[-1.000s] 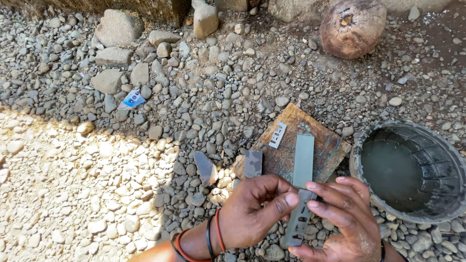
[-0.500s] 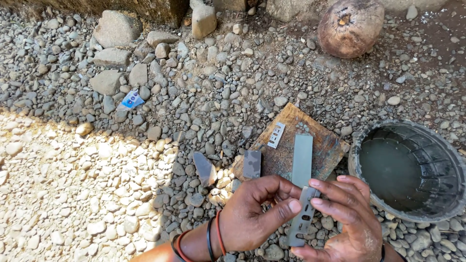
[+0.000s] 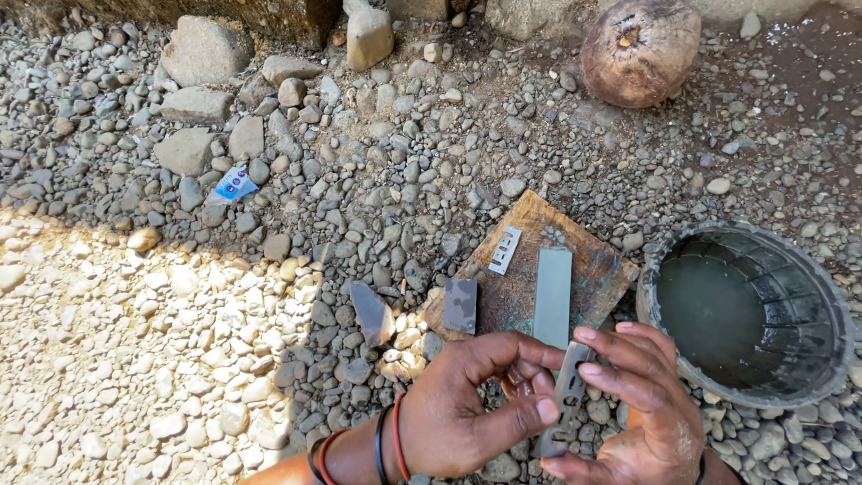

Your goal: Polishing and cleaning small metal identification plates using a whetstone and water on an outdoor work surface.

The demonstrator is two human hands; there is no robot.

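A narrow grey metal blade [image 3: 566, 400] with slots sits at the lower centre of the frame, held between both hands above the gravel ground [image 3: 269, 314]. The left hand [image 3: 467, 413] pinches it, thumb pressed near the lower end; its grip is closed on the blade. The right hand [image 3: 642, 404] lays its fingers along the other edge, also closed on the blade, apparently to steady it flat for inspection.

Just above the hands lies a worn wooden board [image 3: 588, 269], resting on the stones as a work surface. On it sit a long grey sharpening stone [image 3: 552, 296], a small dark block [image 3: 461, 305] at its left edge, and a small slotted metal piece [image 3: 505, 250].

At the right stands a black round tub [image 3: 831, 296] of water, near the board. A coconut [image 3: 639, 40] lies at upper right. A blue-and-white scrap [image 3: 235, 184] lies at upper left.
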